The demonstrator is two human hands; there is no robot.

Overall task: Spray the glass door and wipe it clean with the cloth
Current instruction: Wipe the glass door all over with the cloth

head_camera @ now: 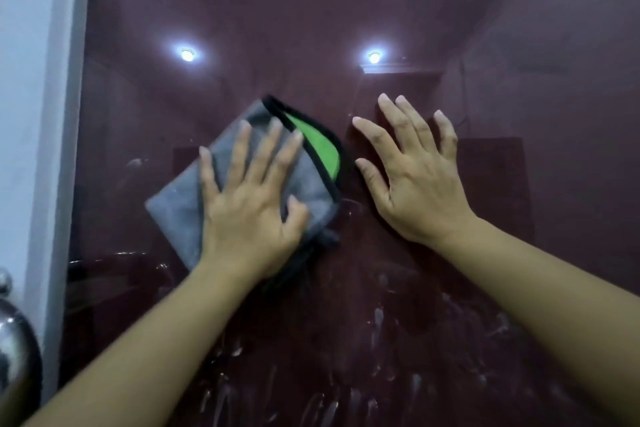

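Observation:
The dark reddish glass door (381, 17) fills the view and reflects two ceiling lights. A folded grey cloth (180, 208) with a black hem and a green inner face lies flat against the glass at centre left. My left hand (249, 204) presses on the cloth with its fingers spread and its thumb hooked over the cloth's right edge. To the right of the cloth, my right hand (415, 184) rests flat on the bare glass, fingers apart, holding nothing. White streaks and droplets (381, 329) cover the lower part of the glass. No spray bottle is in view.
A white door frame (38, 114) runs down the left edge. A shiny metal knob (14, 354) sits at the lower left, close to my left forearm.

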